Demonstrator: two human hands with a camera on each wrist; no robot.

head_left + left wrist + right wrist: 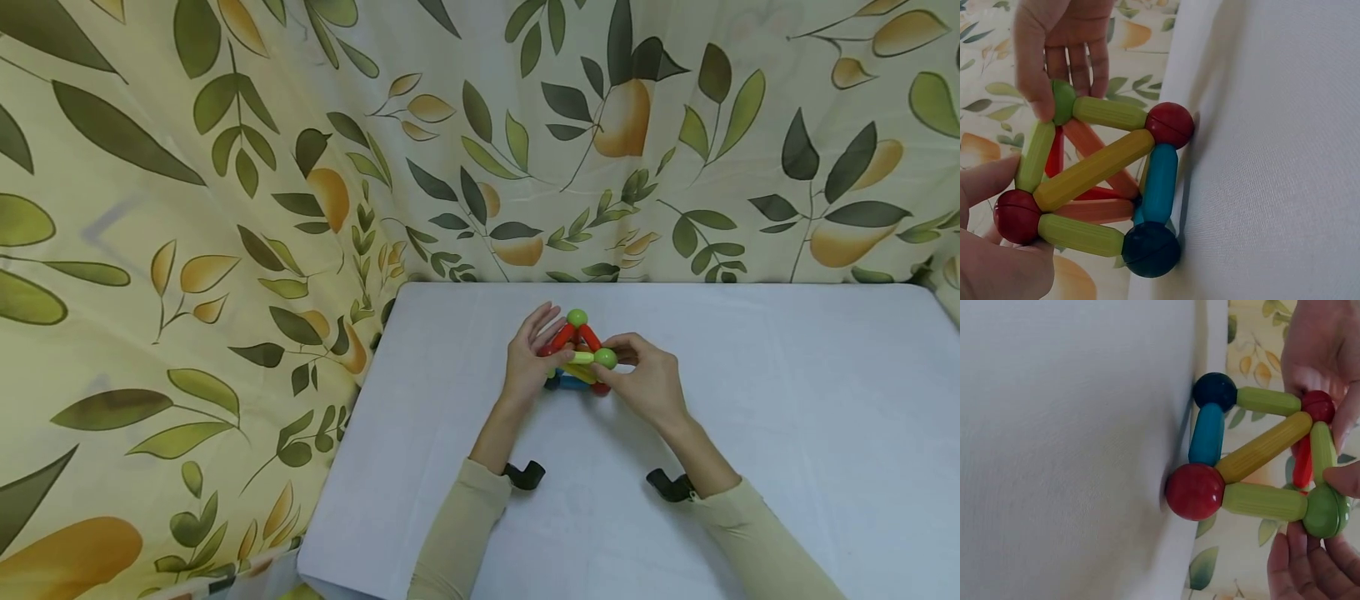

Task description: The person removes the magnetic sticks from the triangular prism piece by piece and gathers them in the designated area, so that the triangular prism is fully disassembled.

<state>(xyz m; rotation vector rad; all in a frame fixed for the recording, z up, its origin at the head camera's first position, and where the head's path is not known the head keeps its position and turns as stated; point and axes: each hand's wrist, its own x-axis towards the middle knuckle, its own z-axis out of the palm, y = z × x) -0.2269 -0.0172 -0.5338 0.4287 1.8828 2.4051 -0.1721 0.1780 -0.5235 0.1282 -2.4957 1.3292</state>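
Note:
A small stick-and-ball frame point(576, 382) of coloured rods and balls stands on the table between both hands. In the left wrist view its front is a four-sided face with a yellow rod point(1097, 169) running diagonally across it. My left hand point(522, 360) pinches the frame at the upper left red ball point(1017, 216). With thumb and fingers my right hand point(651, 373) holds the upper right green ball point(1325, 510). The lower red ball point(1195, 492) and the dark blue ball point(1215, 392) are at the tabletop, joined by a blue rod point(1207, 434). Another green ball point(577, 317) tops the frame.
The table point(810, 417) has a white cover. A curtain with a leaf and fruit print point(450, 200) hangs behind it and along the left side. Black wrist mounts point(525, 476) show beside both sleeves.

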